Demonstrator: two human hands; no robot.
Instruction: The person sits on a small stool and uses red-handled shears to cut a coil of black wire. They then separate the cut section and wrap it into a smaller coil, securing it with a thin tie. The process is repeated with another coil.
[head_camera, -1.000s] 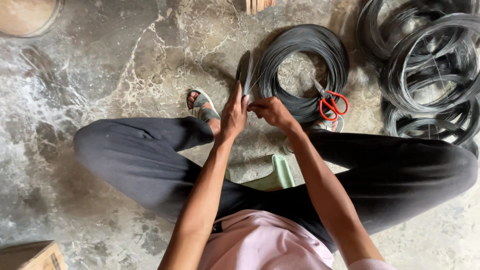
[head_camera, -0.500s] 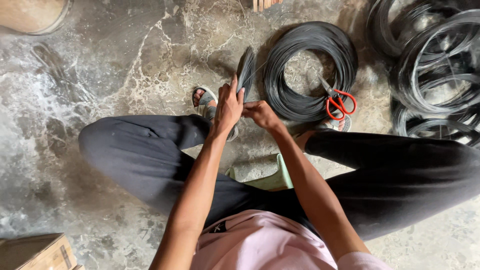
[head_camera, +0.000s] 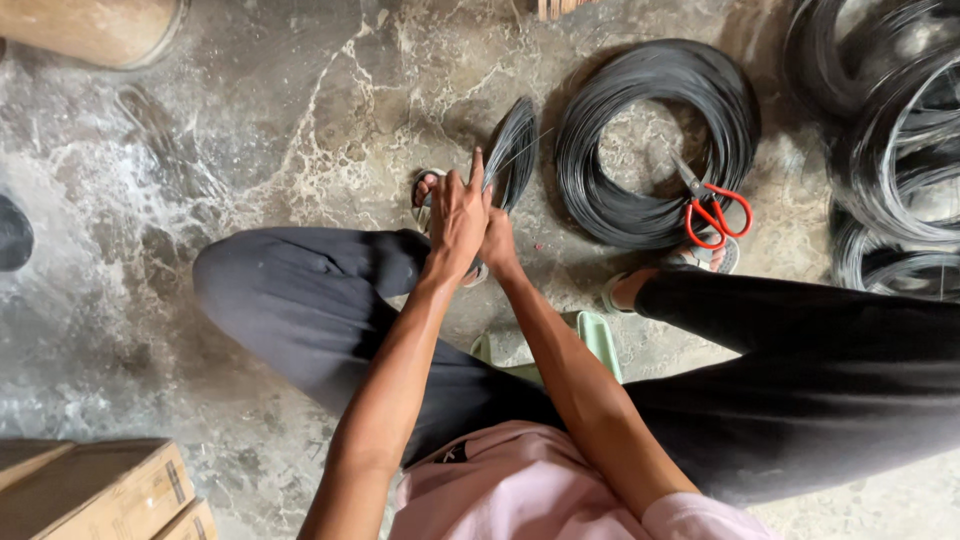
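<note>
Altogether, two hands were working on one small bundle of wire (head_camera: 515, 150). The left hand (head_camera: 457, 218) was closed around the lower end of the bundle, with one finger pointing up, and the right hand (head_camera: 497, 240) lay just behind it, mostly hidden; I cannot tell its grip. The bundle rose above the hands, over the marble floor (head_camera: 250, 120). Beside it lay one large wire coil (head_camera: 655, 140), and one pair of red scissors (head_camera: 712, 210) rested on it. More coils (head_camera: 890, 150) were stacked at the right. Two cardboard boxes (head_camera: 100, 490) stood near the left knee.
</note>
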